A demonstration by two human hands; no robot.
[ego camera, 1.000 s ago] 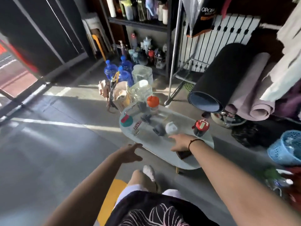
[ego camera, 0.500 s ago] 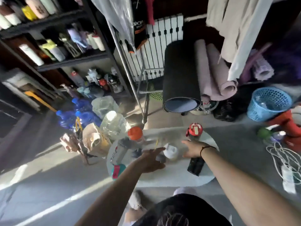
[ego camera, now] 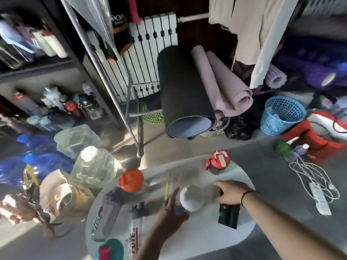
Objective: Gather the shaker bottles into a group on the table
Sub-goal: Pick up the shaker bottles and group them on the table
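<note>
Both hands, left (ego camera: 171, 209) and right (ego camera: 228, 193), flank the white-lidded shaker bottle (ego camera: 191, 197).

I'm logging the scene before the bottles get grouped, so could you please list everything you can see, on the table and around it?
Table: one, white, oval, centre.
Shaker bottles: about six on the table; orange lid, red lid, white lid, teal lid, two clear with dark lids.
Dark flat object: one, under the right wrist.
Yellow stick: one, mid-table.
Rolled mats: black and mauve, behind the table.
Basket: one, blue, right.
Water jugs: clear and blue, left.
Cable and power strip: white, right floor.
Shelf: dark, with blurred bottles.
Left hand: open, beside the white lid.
Right hand: open, right of it.
</note>
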